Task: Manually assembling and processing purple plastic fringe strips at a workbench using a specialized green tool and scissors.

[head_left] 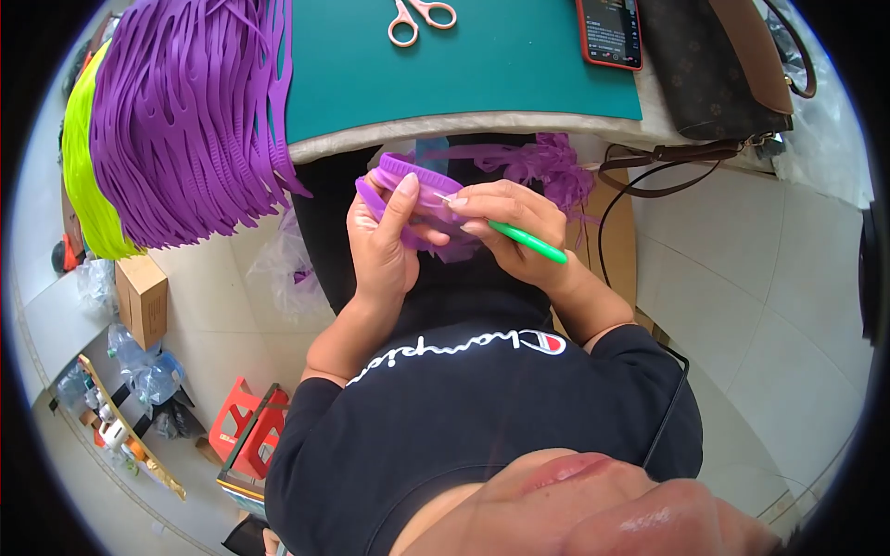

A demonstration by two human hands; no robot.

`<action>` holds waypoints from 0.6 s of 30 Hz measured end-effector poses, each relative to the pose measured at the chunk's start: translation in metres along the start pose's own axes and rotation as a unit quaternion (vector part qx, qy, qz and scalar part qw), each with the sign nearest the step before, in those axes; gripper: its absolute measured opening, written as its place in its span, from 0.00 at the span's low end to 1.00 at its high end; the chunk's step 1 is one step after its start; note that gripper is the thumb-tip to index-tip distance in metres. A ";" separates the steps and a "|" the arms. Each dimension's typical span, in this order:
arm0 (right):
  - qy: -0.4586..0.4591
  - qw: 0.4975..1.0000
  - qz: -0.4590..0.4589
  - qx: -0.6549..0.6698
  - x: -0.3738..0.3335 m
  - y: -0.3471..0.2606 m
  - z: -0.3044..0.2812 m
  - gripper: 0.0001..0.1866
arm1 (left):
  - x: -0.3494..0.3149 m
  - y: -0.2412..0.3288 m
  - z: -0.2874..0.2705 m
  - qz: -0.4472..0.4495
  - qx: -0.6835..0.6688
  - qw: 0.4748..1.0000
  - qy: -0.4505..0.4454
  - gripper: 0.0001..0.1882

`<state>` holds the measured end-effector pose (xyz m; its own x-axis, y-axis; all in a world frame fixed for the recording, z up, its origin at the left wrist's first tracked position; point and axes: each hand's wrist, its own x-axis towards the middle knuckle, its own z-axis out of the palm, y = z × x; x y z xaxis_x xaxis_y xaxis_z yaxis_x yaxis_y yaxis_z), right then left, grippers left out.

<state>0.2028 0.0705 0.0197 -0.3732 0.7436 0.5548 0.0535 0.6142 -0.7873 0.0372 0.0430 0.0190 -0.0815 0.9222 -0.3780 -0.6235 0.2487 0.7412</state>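
Note:
In front of my body, just off the table's near edge, my left hand (382, 243) pinches a curved purple rubbery strip (422, 176) with ridges along one side. My right hand (530, 221) grips a slim green-handled tool (527, 241) like a pen. Its thin metal tip points left and meets the strip, or comes very close to it, beside my left thumb. Part of the strip is hidden behind my fingers. Below and behind the hands hang tangled purple scraps (564, 171), partly covered by my right hand.
A thick pile of purple slotted strips (185, 120) overhangs the table's left edge, beside yellow-green ones (82, 148). On the green mat (464, 83) lie pink-handled scissors (403, 32) and a red-cased phone (612, 35). A brown bag (714, 79) sits right, its strap hanging down. A cardboard box (142, 301) and red stool (243, 431) stand left.

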 end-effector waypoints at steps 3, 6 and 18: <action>0.009 1.000 0.001 -0.026 -0.002 0.003 0.005 0.10 | 0.000 -0.001 -0.002 0.046 0.020 0.999 -0.010 0.08; 0.013 0.999 -0.007 -0.051 -0.001 0.005 0.009 0.10 | -0.002 -0.001 0.001 0.060 0.034 0.997 0.029 0.08; 0.027 0.995 -0.027 -0.092 -0.003 0.008 0.015 0.10 | -0.002 -0.003 -0.001 0.081 0.048 0.996 0.001 0.07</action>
<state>0.1907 0.0694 0.0083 -0.3305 0.7185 0.6120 0.2045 0.6875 -0.6968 0.0384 0.0400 0.0167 -0.1768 0.9520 -0.2500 -0.5240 0.1240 0.8426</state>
